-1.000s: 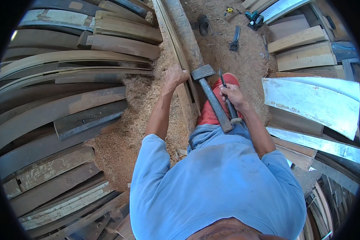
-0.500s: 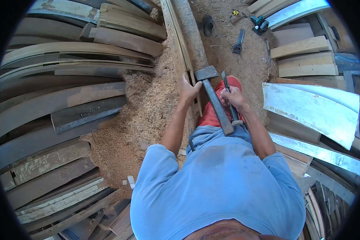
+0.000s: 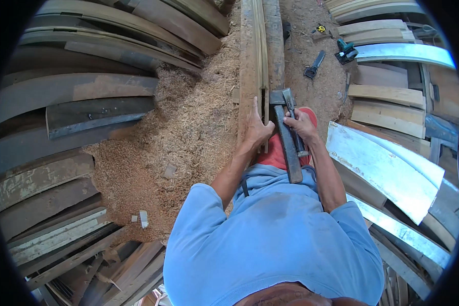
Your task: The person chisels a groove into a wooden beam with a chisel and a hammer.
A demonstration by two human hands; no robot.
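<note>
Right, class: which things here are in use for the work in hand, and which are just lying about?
In use:
left hand on the long plank
right hand gripping the dark tool

Lying about:
curved boards
sawdust heap
green power tool
white-painted boards
</note>
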